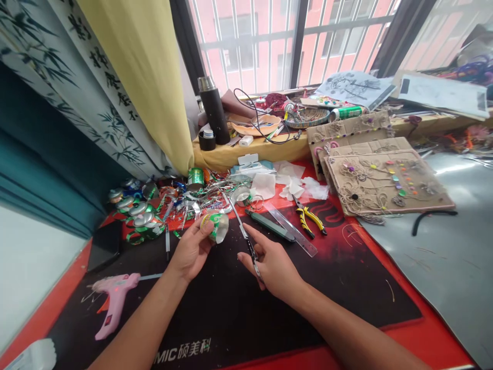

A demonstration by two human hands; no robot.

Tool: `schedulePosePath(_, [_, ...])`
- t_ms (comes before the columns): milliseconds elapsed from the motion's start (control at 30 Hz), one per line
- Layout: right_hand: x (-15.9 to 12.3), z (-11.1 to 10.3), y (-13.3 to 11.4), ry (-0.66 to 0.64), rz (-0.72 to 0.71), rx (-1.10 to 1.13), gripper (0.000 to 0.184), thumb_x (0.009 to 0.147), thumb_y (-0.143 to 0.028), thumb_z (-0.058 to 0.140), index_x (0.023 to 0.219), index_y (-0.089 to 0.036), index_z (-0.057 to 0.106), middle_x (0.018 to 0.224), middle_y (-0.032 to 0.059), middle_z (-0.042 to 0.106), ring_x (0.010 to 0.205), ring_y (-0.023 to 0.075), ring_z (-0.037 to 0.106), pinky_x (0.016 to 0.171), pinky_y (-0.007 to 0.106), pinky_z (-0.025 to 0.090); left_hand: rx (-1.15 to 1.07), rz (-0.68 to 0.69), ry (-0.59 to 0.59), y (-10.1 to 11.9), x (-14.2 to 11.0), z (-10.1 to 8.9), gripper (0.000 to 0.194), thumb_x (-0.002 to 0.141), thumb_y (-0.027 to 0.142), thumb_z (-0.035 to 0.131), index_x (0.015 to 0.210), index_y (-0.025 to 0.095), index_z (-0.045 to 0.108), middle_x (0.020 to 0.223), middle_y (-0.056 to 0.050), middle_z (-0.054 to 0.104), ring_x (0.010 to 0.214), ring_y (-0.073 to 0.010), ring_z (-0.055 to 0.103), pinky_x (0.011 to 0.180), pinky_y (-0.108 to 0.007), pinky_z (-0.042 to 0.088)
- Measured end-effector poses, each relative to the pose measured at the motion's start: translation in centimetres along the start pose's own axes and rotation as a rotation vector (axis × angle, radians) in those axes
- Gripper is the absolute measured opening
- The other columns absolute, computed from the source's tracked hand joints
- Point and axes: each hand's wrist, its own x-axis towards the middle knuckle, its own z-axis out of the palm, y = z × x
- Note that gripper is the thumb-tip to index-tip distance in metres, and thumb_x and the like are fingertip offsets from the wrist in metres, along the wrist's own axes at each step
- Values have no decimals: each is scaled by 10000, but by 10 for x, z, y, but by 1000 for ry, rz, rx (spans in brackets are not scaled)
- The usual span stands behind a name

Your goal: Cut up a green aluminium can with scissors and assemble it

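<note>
My left hand pinches a small cut piece of a green drink can, its silvery inside turned to the right. In my right hand is a pair of scissors, blades pointing up and away; they look nearly closed and stand apart from the can piece. Just right of the scissors, a dark green utility knife and a clear ruler lie on the black mat. Beyond my left hand spreads a heap of shiny metal strips.
Yellow-handled pliers lie right of the ruler. A pink glue gun and a dark phone are at the left. Crumpled tissues sit at the back; cardboard panels lean at the right. A black flask stands on the sill.
</note>
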Motion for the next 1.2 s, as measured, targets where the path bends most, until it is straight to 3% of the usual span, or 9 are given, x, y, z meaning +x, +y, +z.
schedulePosePath(133, [0, 0, 0, -19, 2, -3, 767, 983, -318, 726, 1688, -350, 426, 629, -109, 513, 347, 86, 508, 335, 175, 368, -134, -8, 23, -3, -1, 1, 538, 777, 595, 920, 1074, 174, 765, 1040, -84, 826, 787, -225, 772, 686, -341, 650])
schedulePosePath(267, [1, 1, 0, -8, 2, -10, 758, 974, -327, 731, 1677, -342, 449, 637, -109, 509, 344, 84, 508, 332, 177, 365, -143, -60, -6, -5, -2, 2, 619, 809, 680, 854, 1121, 155, 754, 993, -85, 815, 732, -199, 757, 615, -286, 608])
schedulePosePath(400, [1, 1, -1, -9, 3, 31, 757, 969, -332, 729, 1674, -347, 452, 647, -111, 517, 343, 84, 502, 332, 182, 365, -128, 2, -8, -3, -4, 4, 518, 812, 553, 913, 1159, 204, 747, 1044, -53, 806, 775, -175, 725, 665, -282, 589])
schedulePosePath(667, [1, -3, -7, 22, -12, 115, 764, 960, -375, 741, 1669, -310, 463, 620, -123, 444, 343, 79, 474, 352, 179, 355, 18, 61, -163, 2, -17, 9, 652, 725, 481, 987, 1290, 287, 727, 1253, -69, 776, 1143, -273, 723, 905, -326, 575])
schedulePosePath(867, [1, -5, -12, 56, -28, 166, 782, 942, -406, 768, 1660, -292, 483, 588, -124, 404, 340, 89, 475, 347, 179, 331, 58, 31, -253, 1, -22, 11, 632, 670, 407, 1025, 1234, 317, 753, 1270, -56, 774, 1177, -267, 708, 940, -294, 535])
schedulePosePath(1200, [4, -10, -14, 112, -57, 216, 811, 914, -455, 755, 1650, -238, 491, 578, -137, 373, 343, 92, 461, 337, 172, 339, 193, 73, -396, -1, -27, 14, 539, 718, 326, 998, 1209, 340, 778, 1442, -72, 703, 1239, -300, 679, 1002, -359, 547])
